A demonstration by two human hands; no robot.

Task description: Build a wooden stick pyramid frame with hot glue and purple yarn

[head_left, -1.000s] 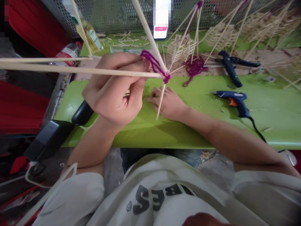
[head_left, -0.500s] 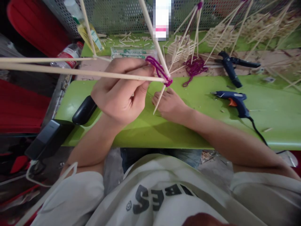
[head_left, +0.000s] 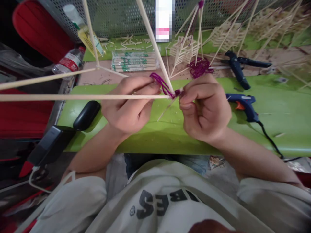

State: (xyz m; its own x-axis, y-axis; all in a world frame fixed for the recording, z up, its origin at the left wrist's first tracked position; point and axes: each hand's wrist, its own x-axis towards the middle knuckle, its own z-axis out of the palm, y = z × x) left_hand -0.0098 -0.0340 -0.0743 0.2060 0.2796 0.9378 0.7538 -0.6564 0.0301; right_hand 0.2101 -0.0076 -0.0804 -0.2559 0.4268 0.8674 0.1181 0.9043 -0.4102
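A frame of pale wooden sticks [head_left: 116,96] reaches in from the left, its sticks meeting at a corner wrapped in purple yarn [head_left: 173,95]. My left hand [head_left: 128,105] is closed behind the near stick, thumb and fingers pinching a loop of the yarn beside that corner. Just right of the corner, my right hand [head_left: 206,108] is closed in a pinch at the yarn; its fingertips cover the exact grip. A thin stick [head_left: 165,111] slants down from the corner, between both hands. Another upright stick [head_left: 155,45] rises from the corner.
A blue glue gun [head_left: 243,102] and dark pliers [head_left: 238,71] lie to the right. Behind are a purple yarn pile [head_left: 199,67], packaged sticks [head_left: 136,61] and stick models [head_left: 184,50]. A black oval case [head_left: 86,115] and bottles [head_left: 70,61] are left.
My right hand has risen from the green tabletop to the yarn-wrapped corner and closed there. The frame and my left hand have shifted slightly down.
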